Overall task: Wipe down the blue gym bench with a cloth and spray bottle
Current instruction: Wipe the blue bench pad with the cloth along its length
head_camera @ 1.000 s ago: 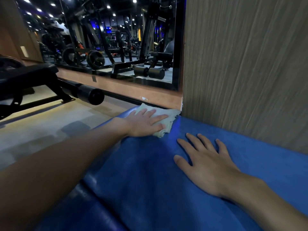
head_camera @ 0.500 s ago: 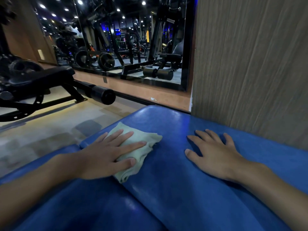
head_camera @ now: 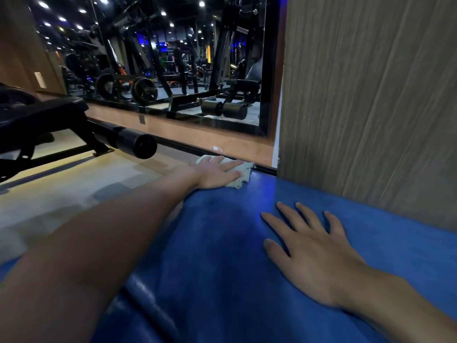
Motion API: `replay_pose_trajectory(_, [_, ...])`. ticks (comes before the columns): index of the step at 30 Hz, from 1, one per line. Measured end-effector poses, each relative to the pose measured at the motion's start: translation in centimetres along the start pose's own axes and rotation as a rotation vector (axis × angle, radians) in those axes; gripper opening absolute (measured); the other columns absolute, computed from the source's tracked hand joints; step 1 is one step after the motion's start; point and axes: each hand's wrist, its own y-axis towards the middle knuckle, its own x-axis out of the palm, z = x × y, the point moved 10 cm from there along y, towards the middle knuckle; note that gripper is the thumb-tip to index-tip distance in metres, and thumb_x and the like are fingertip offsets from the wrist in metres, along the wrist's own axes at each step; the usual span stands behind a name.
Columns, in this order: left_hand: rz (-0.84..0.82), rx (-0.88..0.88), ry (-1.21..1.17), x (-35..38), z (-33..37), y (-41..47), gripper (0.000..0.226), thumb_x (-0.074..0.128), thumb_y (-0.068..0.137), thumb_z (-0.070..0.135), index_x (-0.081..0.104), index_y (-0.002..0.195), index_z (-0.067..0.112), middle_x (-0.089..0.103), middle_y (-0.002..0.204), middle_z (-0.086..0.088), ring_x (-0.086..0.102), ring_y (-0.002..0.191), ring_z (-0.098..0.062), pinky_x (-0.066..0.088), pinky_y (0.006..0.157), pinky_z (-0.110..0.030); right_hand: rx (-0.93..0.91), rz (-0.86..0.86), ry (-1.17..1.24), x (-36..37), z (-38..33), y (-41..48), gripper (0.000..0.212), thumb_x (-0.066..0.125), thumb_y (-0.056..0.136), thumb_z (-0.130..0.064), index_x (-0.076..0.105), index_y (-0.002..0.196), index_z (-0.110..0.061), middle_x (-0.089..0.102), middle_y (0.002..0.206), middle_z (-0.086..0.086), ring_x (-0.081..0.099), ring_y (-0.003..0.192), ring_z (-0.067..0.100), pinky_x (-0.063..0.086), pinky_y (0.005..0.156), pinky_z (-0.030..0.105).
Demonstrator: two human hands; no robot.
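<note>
The blue gym bench [head_camera: 222, 243] fills the lower middle and right of the head view, its far end near the wall. My left hand [head_camera: 217, 173] lies flat on a pale green cloth [head_camera: 243, 175] at the bench's far left corner, arm stretched out, pressing the cloth onto the padding. My right hand [head_camera: 309, 251] rests palm down on the bench surface with fingers spread and nothing in it. No spray bottle is in view.
A wood-grain wall panel [head_camera: 371, 107] rises along the bench's right side. A large mirror [head_camera: 173, 65] runs along the far wall. A black bench with a roller pad [head_camera: 138, 146] stands on the floor at left.
My left hand has pushed the cloth from the bench's near-left part out to its far corner, where it was a second ago. My right hand has stayed flat on the bench.
</note>
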Motion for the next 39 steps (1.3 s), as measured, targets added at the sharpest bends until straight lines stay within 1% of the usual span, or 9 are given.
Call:
replay_pose_trajectory(2, [0.008,-0.007,-0.011,0.0,-0.3,-0.1,0.066,0.013,0.083,0.081,0.003,0.146,0.065,0.007,0.167,0.001,0.002,0.153,-0.030,0.008,0.118,-0.061,-0.005,-0.004,0.005,0.0,0.0,0.0,0.084,-0.017,0.070,-0.068,-0.011,0.151,-0.046,-0.015,0.163,-0.012,-0.020,0.149,0.016,-0.009,0.117,0.056])
replay_pose_trajectory(6, [0.013,-0.011,-0.020,0.6,-1.3,-3.5,0.068,0.013,0.081,0.081,0.004,0.146,0.065,0.005,0.167,0.001,0.001,0.153,-0.029,0.008,0.118,-0.059,0.011,-0.028,0.015,0.2,0.2,-0.1,0.065,-0.001,0.090,-0.064,-0.008,0.152,-0.046,-0.015,0.163,-0.012,-0.020,0.149,0.016,-0.010,0.118,0.055])
replay_pose_trajectory(11, [-0.002,-0.019,0.013,1.9,-3.6,-11.0,0.058,0.015,0.092,0.076,0.000,0.147,0.064,-0.001,0.167,0.003,-0.002,0.153,-0.026,0.005,0.120,-0.056,0.021,-0.021,0.026,0.2,0.2,-0.1,0.062,0.003,0.094,-0.061,-0.002,0.153,-0.045,-0.010,0.164,-0.012,-0.014,0.150,0.016,-0.008,0.118,0.054])
replay_pose_trajectory(16, [-0.015,-0.054,-0.001,2.7,-5.2,-18.4,0.074,0.003,0.070,0.085,-0.003,0.142,0.069,-0.003,0.167,0.007,-0.005,0.153,-0.022,0.005,0.121,-0.053,0.019,0.020,0.027,-0.5,-0.2,-0.8,0.060,0.008,0.097,-0.058,0.008,0.155,-0.041,0.000,0.165,-0.009,-0.005,0.151,0.018,-0.002,0.119,0.054])
replay_pose_trajectory(22, [0.000,-0.062,-0.028,3.2,-6.2,-22.9,0.071,-0.008,0.059,0.096,-0.008,0.128,0.080,-0.006,0.166,0.011,-0.008,0.153,-0.019,0.003,0.121,-0.053,0.061,0.035,0.027,-1.7,1.3,-1.9,0.062,0.008,0.096,-0.064,0.018,0.153,-0.042,0.006,0.164,-0.012,0.000,0.151,0.018,-0.005,0.116,0.056])
replay_pose_trajectory(24, [-0.012,-0.075,-0.025,3.1,-6.2,-22.2,0.073,-0.007,0.057,0.097,-0.008,0.128,0.080,-0.006,0.166,0.011,-0.008,0.153,-0.020,0.004,0.121,-0.053,0.110,-0.001,-0.005,-1.2,3.0,-2.5,0.067,0.003,0.091,-0.069,0.009,0.153,-0.046,-0.001,0.165,-0.013,-0.005,0.151,0.020,-0.007,0.116,0.057])
replay_pose_trajectory(27, [-0.024,-0.104,-0.036,2.7,-6.0,-19.3,0.078,0.002,0.064,0.089,-0.003,0.139,0.072,-0.005,0.166,0.011,-0.006,0.153,-0.023,0.005,0.120,-0.053,0.138,-0.034,0.003,-0.1,3.8,-2.7,0.069,-0.001,0.088,-0.071,0.000,0.152,-0.047,-0.009,0.164,-0.012,-0.010,0.151,0.023,-0.006,0.116,0.059])
replay_pose_trajectory(33, [0.008,-0.130,-0.039,1.4,-3.5,-10.1,0.057,0.021,0.095,0.072,0.005,0.148,0.061,-0.001,0.167,0.001,-0.002,0.152,-0.033,0.002,0.118,-0.056,0.127,-0.007,0.001,0.0,3.8,-2.5,0.068,-0.002,0.088,-0.070,-0.003,0.153,-0.047,-0.012,0.164,-0.012,-0.014,0.150,0.023,-0.007,0.116,0.059])
replay_pose_trajectory(39, [-0.025,-0.107,-0.073,1.1,-0.4,-4.6,0.066,0.014,0.084,0.080,0.002,0.147,0.063,-0.001,0.167,-0.001,-0.006,0.151,-0.038,0.001,0.118,-0.062,0.121,0.001,-0.001,-0.2,3.6,-2.6,0.066,0.001,0.090,-0.068,-0.004,0.153,-0.046,-0.012,0.164,-0.011,-0.015,0.150,0.023,-0.008,0.116,0.059])
